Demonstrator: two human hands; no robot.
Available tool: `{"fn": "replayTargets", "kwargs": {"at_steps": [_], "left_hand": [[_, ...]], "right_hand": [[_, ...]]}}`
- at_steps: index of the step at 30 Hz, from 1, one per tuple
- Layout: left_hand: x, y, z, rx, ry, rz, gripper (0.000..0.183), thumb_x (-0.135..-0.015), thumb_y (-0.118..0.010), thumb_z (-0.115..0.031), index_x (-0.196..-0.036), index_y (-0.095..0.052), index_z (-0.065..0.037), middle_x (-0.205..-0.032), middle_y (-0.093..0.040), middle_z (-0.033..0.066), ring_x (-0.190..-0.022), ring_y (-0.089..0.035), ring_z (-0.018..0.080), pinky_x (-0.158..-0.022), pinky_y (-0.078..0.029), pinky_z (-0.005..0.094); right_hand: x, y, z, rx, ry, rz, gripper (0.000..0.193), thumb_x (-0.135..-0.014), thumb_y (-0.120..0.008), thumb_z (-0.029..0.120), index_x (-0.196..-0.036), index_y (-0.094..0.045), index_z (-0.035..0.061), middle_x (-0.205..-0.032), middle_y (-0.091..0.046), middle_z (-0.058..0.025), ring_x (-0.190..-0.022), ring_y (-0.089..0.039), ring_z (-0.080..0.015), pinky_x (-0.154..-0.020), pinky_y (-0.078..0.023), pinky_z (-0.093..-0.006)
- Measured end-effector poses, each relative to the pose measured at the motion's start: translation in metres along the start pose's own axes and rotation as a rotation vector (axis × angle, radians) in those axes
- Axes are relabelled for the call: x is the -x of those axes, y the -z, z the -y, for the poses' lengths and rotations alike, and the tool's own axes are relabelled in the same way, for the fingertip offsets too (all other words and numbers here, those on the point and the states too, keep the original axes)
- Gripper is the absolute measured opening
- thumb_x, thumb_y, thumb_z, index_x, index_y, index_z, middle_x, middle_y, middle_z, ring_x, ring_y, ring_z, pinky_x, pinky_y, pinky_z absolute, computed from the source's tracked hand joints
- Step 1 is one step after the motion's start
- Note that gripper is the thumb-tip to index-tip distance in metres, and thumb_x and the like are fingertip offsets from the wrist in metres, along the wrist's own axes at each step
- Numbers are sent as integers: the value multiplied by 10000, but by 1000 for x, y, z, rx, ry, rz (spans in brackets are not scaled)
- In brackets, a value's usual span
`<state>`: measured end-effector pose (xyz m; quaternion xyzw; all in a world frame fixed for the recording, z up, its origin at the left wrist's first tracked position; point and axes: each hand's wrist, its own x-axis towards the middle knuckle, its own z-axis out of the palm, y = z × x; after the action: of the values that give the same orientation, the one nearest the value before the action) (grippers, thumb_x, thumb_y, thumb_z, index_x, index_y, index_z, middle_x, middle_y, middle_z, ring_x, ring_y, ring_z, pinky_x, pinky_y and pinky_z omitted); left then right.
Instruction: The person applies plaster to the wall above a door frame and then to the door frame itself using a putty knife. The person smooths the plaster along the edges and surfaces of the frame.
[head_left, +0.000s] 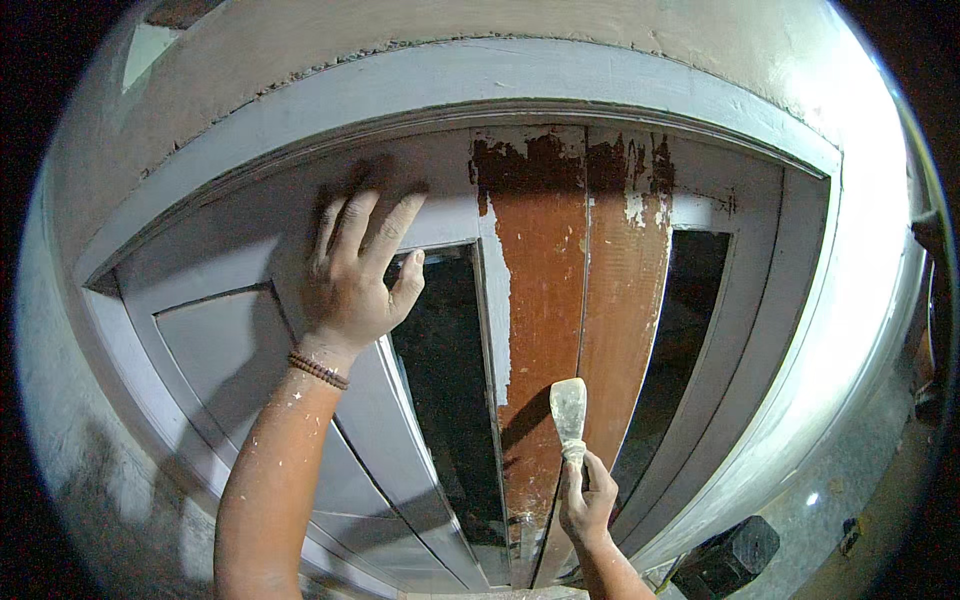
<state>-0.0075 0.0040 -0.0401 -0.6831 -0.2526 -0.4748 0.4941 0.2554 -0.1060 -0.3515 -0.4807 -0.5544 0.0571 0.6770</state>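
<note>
My left hand (358, 275) rests with its fingers spread against the upper part of a grey-painted double door (235, 345), beside a dark glass pane (445, 370). It holds nothing, and a beaded bracelet is on its wrist. Lower down, my right hand (590, 505) grips a scraper (569, 405) by its handle, blade pointing up. The blade is coated with whitish residue and is in front of a reddish-brown strip (540, 300) of the door where the paint is off. Ragged paint edges border that strip. Whether the blade touches the wood I cannot tell.
A grey door frame (500, 75) runs across the top, below a rough plaster wall (450, 22). To the right is a second dark pane (685, 320). A black box-like object (727, 557) stands on the floor at the lower right.
</note>
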Motion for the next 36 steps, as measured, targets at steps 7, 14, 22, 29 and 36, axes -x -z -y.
{"fn": "replayTargets", "kwargs": {"at_steps": [7,14,22,29,36], "left_hand": [[1,2,-1,-49,7,28,571,-890,-722,-288,-1452,-641,-222,-1357,-579,192,-1238,-567,431,-1138,-462,569],[0,2,0,-2,-9,18,553,-890,-734,-256,-1430,-652,-168,-1355,-575,239,-1244,-541,483,-1128,-441,571],[1,0,0,-7,14,18,586,-870,-727,-258,-1449,-647,-210,-1412,-567,174,-1293,-545,424,-1172,-431,579],[0,1,-1,-18,15,24,587,-879,-731,-274,-1454,-633,-209,-1345,-580,183,-1225,-567,426,-1115,-479,564],[-1,1,0,7,4,-3,573,-876,-722,-281,-1442,-644,-228,-1314,-592,175,-1212,-571,418,-1093,-492,560]], "right_hand": [[0,2,4,22,21,17,223,-998,-686,71,-1182,-725,-49,-1059,-770,-228,-976,-774,-331,-863,-581,-374],[-4,5,5,32,37,15,228,-1012,-674,76,-1189,-727,-59,-1052,-777,-221,-966,-778,-294,-864,-580,-352],[-3,8,-1,-63,-79,32,245,-1007,-690,74,-1206,-728,-64,-1085,-785,-212,-1003,-776,-265,-899,-577,-342],[-5,5,2,-16,-58,20,249,-1003,-704,85,-1206,-718,-59,-1091,-778,-219,-1022,-769,-292,-911,-576,-363],[-9,-14,27,-53,-28,179,180,-1016,-695,125,-1119,-626,-6,-832,-661,-207,-713,-670,-296,-655,-502,-400]]}}
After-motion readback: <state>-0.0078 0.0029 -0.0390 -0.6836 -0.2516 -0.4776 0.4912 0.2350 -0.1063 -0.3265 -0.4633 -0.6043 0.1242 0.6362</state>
